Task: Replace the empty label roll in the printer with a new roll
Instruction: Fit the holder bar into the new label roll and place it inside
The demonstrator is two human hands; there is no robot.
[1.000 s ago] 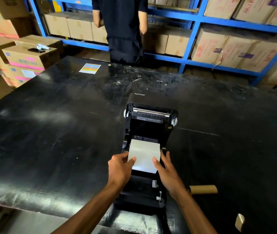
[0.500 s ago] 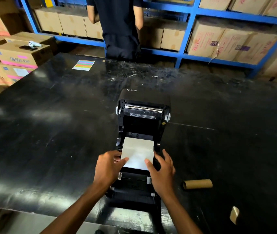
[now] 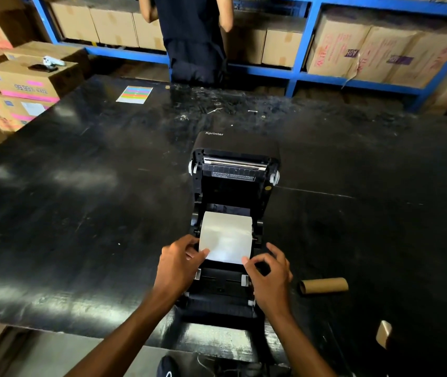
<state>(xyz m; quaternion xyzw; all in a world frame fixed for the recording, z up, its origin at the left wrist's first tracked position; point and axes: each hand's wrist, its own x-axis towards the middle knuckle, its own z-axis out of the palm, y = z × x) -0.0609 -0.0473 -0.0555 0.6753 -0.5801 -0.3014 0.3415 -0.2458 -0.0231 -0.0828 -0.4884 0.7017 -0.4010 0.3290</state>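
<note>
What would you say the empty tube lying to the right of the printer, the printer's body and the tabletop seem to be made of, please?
Empty tube: probably cardboard, matte brown, with a hollow open end.
Printer body: apparently moulded plastic, matte black, with white tabs at the hinges.
Tabletop: a hard black sheet, glossy, with smeared light reflections and scuffs; painted board or laminate, I cannot tell which.

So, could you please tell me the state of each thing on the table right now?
Printer: lid open.
Label roll: seated in the printer, free end pulled forward.
Left hand: pinching the label's left corner.
Right hand: pinching its right corner.
Cardboard core: empty, lying on its side, right of the printer.
</note>
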